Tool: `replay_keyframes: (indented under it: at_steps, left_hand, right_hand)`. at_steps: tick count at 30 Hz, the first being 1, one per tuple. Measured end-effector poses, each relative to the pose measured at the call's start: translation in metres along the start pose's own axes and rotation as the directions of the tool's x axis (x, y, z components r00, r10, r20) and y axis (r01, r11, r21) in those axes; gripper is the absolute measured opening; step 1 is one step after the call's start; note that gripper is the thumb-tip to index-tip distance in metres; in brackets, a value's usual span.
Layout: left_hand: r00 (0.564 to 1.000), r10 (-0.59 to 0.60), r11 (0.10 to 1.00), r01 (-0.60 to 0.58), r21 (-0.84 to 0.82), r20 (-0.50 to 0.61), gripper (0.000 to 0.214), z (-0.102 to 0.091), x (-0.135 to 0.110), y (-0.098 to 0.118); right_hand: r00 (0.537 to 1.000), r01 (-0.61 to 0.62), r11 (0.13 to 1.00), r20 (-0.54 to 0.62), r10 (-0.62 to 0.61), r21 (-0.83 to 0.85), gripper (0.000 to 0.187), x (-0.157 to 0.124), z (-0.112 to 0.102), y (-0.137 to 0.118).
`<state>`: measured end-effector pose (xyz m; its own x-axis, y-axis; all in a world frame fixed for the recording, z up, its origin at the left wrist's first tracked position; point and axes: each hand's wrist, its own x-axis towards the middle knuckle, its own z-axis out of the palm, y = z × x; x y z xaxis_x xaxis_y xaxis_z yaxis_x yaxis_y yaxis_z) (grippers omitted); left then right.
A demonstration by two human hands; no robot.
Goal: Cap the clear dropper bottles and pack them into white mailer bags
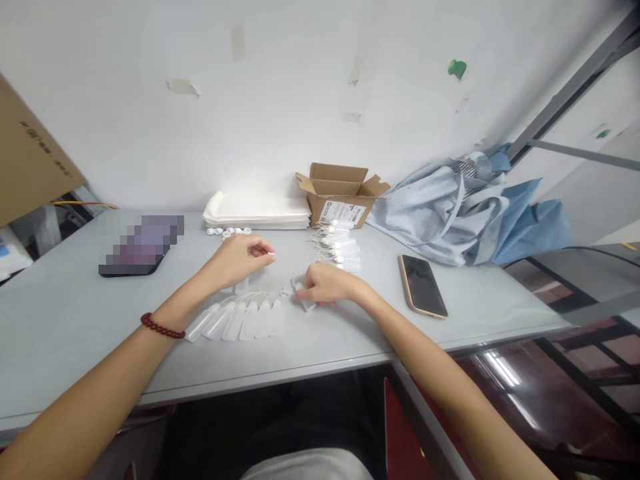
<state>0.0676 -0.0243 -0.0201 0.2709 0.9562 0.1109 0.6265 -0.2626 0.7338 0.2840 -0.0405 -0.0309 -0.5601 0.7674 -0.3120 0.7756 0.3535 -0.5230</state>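
Note:
My left hand (243, 261) is above the table, its fingers curled toward the thumb. A tiny white bit shows at the thumb tip, too small to name. My right hand (327, 283) is closed around a small clear squeeze bottle (307, 305) low over the table, with its fingers partly hiding it. A small white piece (285, 292) lies just left of that hand. Several flat translucent bottles with thin white spouts (241, 322) lie fanned in a row below my left hand. More such bottles (349, 250) are grouped beyond my right hand. White caps (215, 231) lie behind my left hand.
At the back stand a white stack of sheets or bags (260, 213) and an open cardboard box (340, 200). A phone (424, 285) lies at right, near light blue cloth bags (450, 207). A pixelated dark device (143, 247) is at left, by a large carton (35, 153).

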Motion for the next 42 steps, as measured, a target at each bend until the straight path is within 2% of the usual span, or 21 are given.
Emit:
replay_keyframes:
  at_steps: [3,6,9,14,19,26,30,35,38,42]
  left_hand:
    - [0.998,-0.029,0.995,0.034,-0.095,0.051,0.025,0.001,-0.002,0.003]
    - [0.996,-0.03,0.987,0.043,-0.156,0.083,0.024,0.001,-0.003,0.003]
    - [0.994,-0.032,0.97,0.056,-0.237,0.103,0.023,0.003,-0.003,0.003]
    - [0.993,-0.054,0.904,0.094,-0.417,0.107,0.023,0.006,-0.004,0.007]
    - [0.994,-0.021,0.865,0.071,-0.496,0.105,0.024,0.007,-0.006,0.011]
    - [0.997,0.002,0.868,0.039,-0.494,0.082,0.024,0.005,-0.006,0.012]
    - [0.993,0.031,0.887,0.024,-0.462,0.11,0.023,0.005,-0.006,0.011]
    - [0.995,0.056,0.91,-0.014,-0.415,0.087,0.023,0.003,-0.007,0.012]
    - [0.996,0.063,0.926,-0.036,-0.376,0.061,0.022,0.002,-0.008,0.013]
    - [0.998,0.06,0.95,-0.049,-0.309,0.026,0.022,0.0,-0.007,0.012]
  right_hand:
    - [0.985,0.035,0.999,-0.169,-0.037,-0.013,0.034,0.003,-0.002,0.003]
    - [0.935,0.097,0.995,-0.342,-0.093,-0.005,0.03,0.005,-0.001,0.003]
    - [0.894,0.17,0.979,-0.435,-0.107,0.109,0.022,0.005,0.001,0.0]
    - [0.907,0.281,0.888,-0.402,-0.123,0.363,0.021,0.004,0.005,-0.002]
    - [0.929,0.309,0.801,-0.344,-0.138,0.513,0.023,0.002,0.004,-0.005]
    - [0.938,0.326,0.78,-0.288,-0.195,0.534,0.025,0.002,0.0,-0.004]
    - [0.945,0.31,0.777,-0.269,-0.187,0.548,0.026,0.001,-0.001,-0.004]
    - [0.956,0.265,0.782,-0.256,-0.14,0.564,0.028,0.0,-0.002,-0.005]
    - [0.95,0.237,0.784,-0.306,-0.063,0.574,0.026,0.003,-0.002,-0.003]
    - [0.912,0.229,0.786,-0.41,0.034,0.574,0.032,0.006,-0.002,0.0]
